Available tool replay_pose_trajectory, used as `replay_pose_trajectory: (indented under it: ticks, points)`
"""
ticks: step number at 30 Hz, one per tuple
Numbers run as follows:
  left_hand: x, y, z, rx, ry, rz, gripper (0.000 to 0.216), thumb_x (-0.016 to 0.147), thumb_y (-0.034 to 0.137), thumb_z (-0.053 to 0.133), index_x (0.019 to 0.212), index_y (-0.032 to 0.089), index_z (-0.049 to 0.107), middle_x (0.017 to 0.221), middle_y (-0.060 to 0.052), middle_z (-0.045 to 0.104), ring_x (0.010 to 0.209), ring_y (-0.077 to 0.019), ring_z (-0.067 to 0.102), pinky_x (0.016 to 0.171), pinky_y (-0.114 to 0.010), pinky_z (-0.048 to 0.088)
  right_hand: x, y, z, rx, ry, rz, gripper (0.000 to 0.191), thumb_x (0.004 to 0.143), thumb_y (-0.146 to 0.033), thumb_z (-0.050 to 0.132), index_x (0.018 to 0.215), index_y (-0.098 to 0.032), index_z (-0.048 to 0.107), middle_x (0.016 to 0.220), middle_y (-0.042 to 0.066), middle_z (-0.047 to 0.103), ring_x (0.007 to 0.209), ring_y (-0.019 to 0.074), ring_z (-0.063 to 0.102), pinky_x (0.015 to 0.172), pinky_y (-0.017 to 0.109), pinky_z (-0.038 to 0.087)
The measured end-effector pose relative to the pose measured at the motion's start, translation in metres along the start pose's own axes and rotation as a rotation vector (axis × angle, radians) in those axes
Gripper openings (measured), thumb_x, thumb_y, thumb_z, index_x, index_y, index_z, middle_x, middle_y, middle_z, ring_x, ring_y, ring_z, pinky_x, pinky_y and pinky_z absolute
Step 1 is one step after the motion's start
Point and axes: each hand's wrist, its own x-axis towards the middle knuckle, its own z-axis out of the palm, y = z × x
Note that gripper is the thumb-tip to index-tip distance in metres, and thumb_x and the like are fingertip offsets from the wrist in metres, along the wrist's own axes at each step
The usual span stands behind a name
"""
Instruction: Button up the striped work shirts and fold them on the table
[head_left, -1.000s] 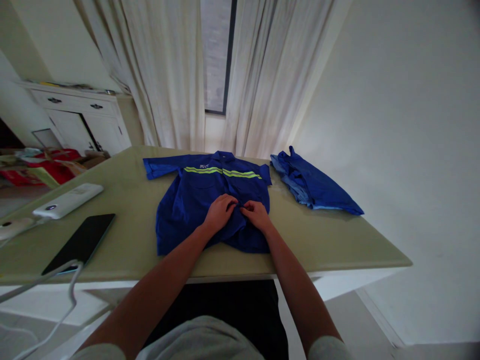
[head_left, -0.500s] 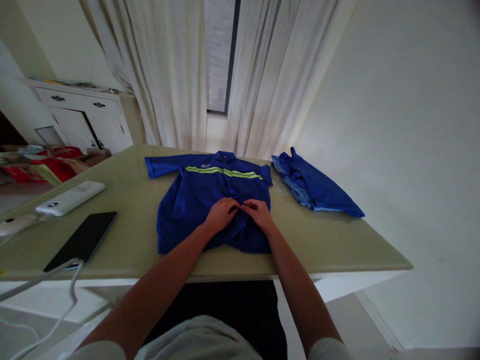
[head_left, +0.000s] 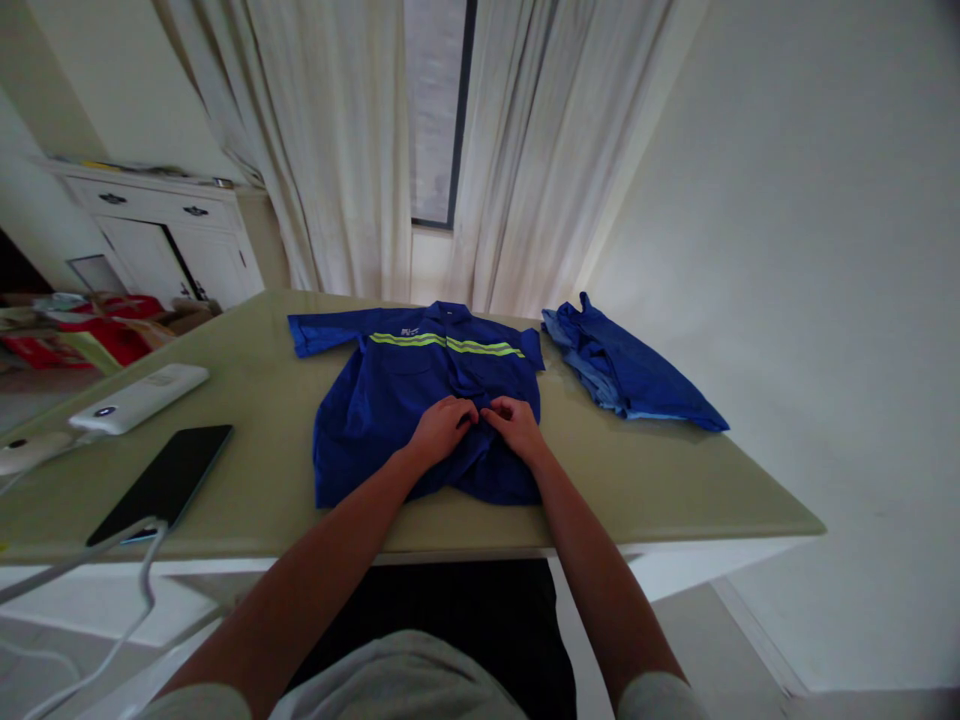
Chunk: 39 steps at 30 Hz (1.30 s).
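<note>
A blue short-sleeved work shirt (head_left: 360,430) with a yellow-green and grey reflective stripe lies front up on the table, its collar toward the window. My left hand (head_left: 442,428) pinches the shirt's front placket below the stripe, fingertips pressed together. Close beside it, my right hand (head_left: 516,428) pinches the same front edge from the other side. The two sets of fingertips are almost touching. Whatever small part of the placket sits between them is too small to make out. Around the hands the lower front of the shirt is bunched and creased.
A folded pile of blue clothes (head_left: 630,365) lies at the table's right. On the left are a black phone (head_left: 165,480) with a white cable (head_left: 146,575) and a white power bank (head_left: 141,397). Curtains (head_left: 337,150) and a white cabinet (head_left: 165,225) stand behind the pale green table (head_left: 262,400).
Both hands stay at the same place on the placket, with only slight finger movement. The shirt has barely shifted.
</note>
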Motion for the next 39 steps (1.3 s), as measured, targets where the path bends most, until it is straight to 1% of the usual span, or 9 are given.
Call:
replay_pose_trajectory:
  ticks: [2,4,12,16,20,23,29,35,39]
  points:
    - [-0.0008,0.0002,0.0003,0.016,-0.006,0.018,0.014,0.092,0.011,0.061,0.094,0.023,0.069,0.096,-0.002,0.073,0.097,-0.0211,0.064,0.091,-0.033,0.049,0.0002,0.0004,0.0002,-0.032,-0.007,-0.002,0.033,0.078,-0.051,0.069,0.076,-0.019,0.065,0.065,-0.001,0.061,0.058,0.0127,0.051,0.054,0.024,0.037]
    - [-0.001,0.0012,0.0001,0.016,0.017,0.007,0.013,0.092,0.012,0.062,0.096,0.023,0.069,0.097,-0.002,0.073,0.096,-0.0208,0.064,0.09,-0.033,0.05,0.0003,0.0012,0.0004,-0.062,-0.012,0.003,0.032,0.078,-0.05,0.07,0.076,-0.019,0.065,0.065,-0.001,0.062,0.058,0.0127,0.051,0.055,0.024,0.039]
    - [-0.0013,0.0008,0.002,0.029,0.035,0.027,0.015,0.092,0.011,0.062,0.099,0.023,0.069,0.098,-0.002,0.073,0.097,-0.0212,0.064,0.09,-0.033,0.05,0.0007,0.0043,0.0019,-0.129,0.016,0.028,0.025,0.075,-0.043,0.072,0.076,-0.019,0.066,0.068,0.001,0.066,0.06,0.0135,0.056,0.059,0.025,0.043]
    - [-0.0018,0.0002,0.0035,0.027,0.053,0.006,0.013,0.093,0.016,0.064,0.102,0.022,0.071,0.101,-0.003,0.074,0.099,-0.0215,0.065,0.092,-0.034,0.051,0.0002,0.0027,0.0015,-0.157,0.048,-0.004,0.024,0.076,-0.043,0.071,0.074,-0.019,0.065,0.067,0.001,0.066,0.059,0.0137,0.056,0.059,0.025,0.043]
    - [-0.0014,0.0005,0.0033,0.013,0.067,-0.031,0.011,0.095,0.022,0.065,0.102,0.021,0.073,0.101,-0.004,0.076,0.098,-0.0215,0.068,0.092,-0.035,0.052,0.0003,0.0021,0.0006,-0.147,0.032,-0.056,0.027,0.08,-0.046,0.068,0.073,-0.019,0.065,0.066,0.001,0.065,0.06,0.0143,0.056,0.059,0.025,0.043]
    - [-0.0009,-0.0003,0.0031,0.008,0.073,-0.034,0.012,0.096,0.025,0.065,0.102,0.022,0.074,0.102,-0.003,0.077,0.099,-0.0214,0.069,0.093,-0.035,0.052,0.0006,0.0031,0.0009,-0.135,0.026,-0.06,0.026,0.081,-0.044,0.067,0.074,-0.019,0.066,0.066,0.001,0.065,0.061,0.0149,0.057,0.058,0.025,0.043]
    - [-0.0011,-0.0007,0.0025,0.019,0.027,0.014,0.012,0.095,0.02,0.065,0.102,0.023,0.073,0.104,-0.003,0.076,0.102,-0.0209,0.067,0.095,-0.035,0.051,-0.0011,0.0026,0.0031,-0.132,-0.028,-0.028,0.018,0.079,-0.036,0.065,0.079,-0.018,0.07,0.067,0.001,0.067,0.059,0.0144,0.058,0.057,0.024,0.043]
    - [-0.0027,0.0065,0.0016,0.045,0.055,-0.076,0.01,0.092,0.02,0.065,0.1,0.022,0.072,0.097,-0.003,0.076,0.096,-0.0212,0.067,0.089,-0.034,0.052,-0.0035,-0.001,0.0045,-0.153,-0.027,-0.06,0.016,0.078,-0.032,0.065,0.08,-0.018,0.071,0.066,0.001,0.066,0.058,0.0134,0.056,0.057,0.024,0.042]
    - [-0.0033,0.0079,0.0035,0.058,0.072,-0.085,0.009,0.092,0.02,0.065,0.099,0.022,0.071,0.097,-0.004,0.075,0.095,-0.0216,0.067,0.088,-0.035,0.052,-0.0044,-0.004,0.0048,-0.231,0.007,-0.089,0.011,0.078,-0.028,0.065,0.079,-0.019,0.071,0.066,0.0,0.066,0.059,0.0141,0.057,0.059,0.024,0.041]
